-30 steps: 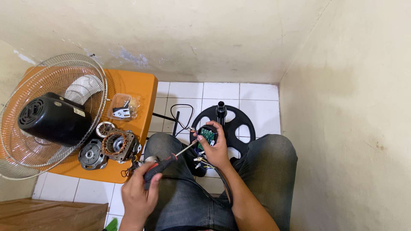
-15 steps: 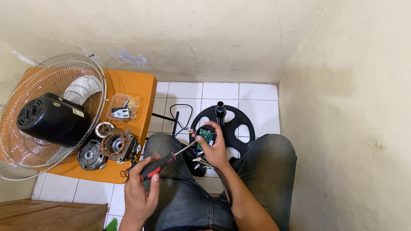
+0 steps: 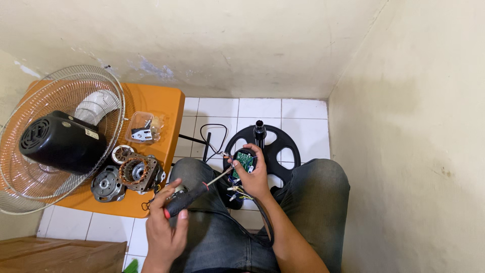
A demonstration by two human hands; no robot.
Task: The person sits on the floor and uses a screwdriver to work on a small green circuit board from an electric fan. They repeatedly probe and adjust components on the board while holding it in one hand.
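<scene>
White tile floor [image 3: 298, 114]; left hand [image 3: 165, 230] fingers clamp screwdriver [image 3: 194, 194], right hand [image 3: 252, 174] grips circuit board [image 3: 244, 162]; both unmoved.

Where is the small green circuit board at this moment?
In the head view, the small green circuit board sits centre frame, held in the right hand, before the round black fan base.

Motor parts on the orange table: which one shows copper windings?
The stator, lying nearest the left hand. Copper coils ring its centre hole. The grey end cap beside it and the silvery ring behind are bare metal.
</scene>
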